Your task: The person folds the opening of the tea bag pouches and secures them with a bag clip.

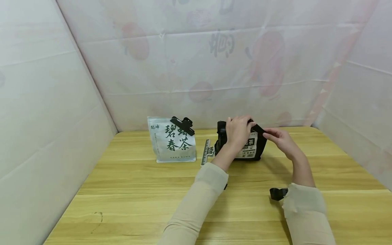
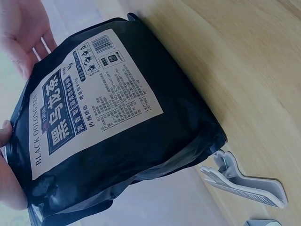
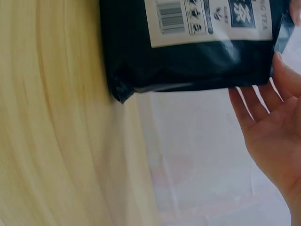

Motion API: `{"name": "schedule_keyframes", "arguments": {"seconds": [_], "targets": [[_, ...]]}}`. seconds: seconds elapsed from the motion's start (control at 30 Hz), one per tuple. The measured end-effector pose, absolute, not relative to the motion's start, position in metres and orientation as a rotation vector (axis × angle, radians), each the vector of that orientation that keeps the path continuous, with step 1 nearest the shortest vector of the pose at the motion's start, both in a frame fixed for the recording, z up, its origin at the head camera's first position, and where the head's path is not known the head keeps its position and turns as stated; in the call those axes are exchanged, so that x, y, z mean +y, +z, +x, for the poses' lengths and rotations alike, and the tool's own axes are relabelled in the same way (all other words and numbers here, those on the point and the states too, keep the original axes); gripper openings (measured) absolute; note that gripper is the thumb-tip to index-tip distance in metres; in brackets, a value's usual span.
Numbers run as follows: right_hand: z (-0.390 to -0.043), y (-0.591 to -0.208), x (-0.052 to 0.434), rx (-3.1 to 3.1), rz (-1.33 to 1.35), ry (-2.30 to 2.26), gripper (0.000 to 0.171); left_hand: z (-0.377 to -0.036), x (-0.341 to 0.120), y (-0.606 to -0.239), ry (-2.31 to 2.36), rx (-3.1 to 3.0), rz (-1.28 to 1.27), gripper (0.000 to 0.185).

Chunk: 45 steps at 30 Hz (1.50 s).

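Observation:
A black bag of oolong tea (image 1: 262, 146) with a cream label stands on the table, its label facing the front. My left hand (image 1: 238, 131) grips the bag's top edge near the middle and hides part of the label in the head view. At the bag's upper right corner, my right hand (image 1: 280, 139) pinches the edge between thumb and fingers. In the right wrist view the right hand's fingers (image 3: 256, 106) lie behind the bag, with the thumb in front. The left thumb (image 2: 10, 183) presses on the bag's top end in the left wrist view.
To the left stands a white tea bag (image 1: 171, 149) with a black clip (image 1: 183, 125) across its upper right corner. Between the bags lies a pale clip (image 1: 206, 153) with dark stripes. Fabric walls (image 1: 196, 68) enclose the wooden table (image 1: 137, 197) at the back and sides.

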State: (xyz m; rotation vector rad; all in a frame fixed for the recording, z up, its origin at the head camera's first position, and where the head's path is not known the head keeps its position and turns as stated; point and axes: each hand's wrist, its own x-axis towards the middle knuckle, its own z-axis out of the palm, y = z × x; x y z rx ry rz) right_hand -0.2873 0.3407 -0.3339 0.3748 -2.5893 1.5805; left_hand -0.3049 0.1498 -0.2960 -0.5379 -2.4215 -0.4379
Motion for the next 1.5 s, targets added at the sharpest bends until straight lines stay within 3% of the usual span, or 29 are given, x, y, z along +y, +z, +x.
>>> {"name": "schedule_keyframes", "arguments": {"seconds": [0.57,0.9,1.3,1.5], "targets": [[-0.287,-0.335,0.342,-2.58,0.159,1.592,0.057,-0.305,0.15,-0.296,-0.43,-2.422,-0.538,0.022],[-0.281,-0.326,0.337,-2.641,0.262,1.531,0.06,-0.305,0.149,-0.296,-0.442,-2.424,-0.529,0.021],[-0.29,-0.32,0.297,-2.241,0.421,1.545,0.029,-0.306,0.149,-0.296,-0.483,-2.388,-0.547,0.02],[-0.294,-0.323,0.292,-2.176,0.358,1.526,0.02,-0.306,0.148,-0.297,-0.492,-2.383,-0.55,0.02]]}}
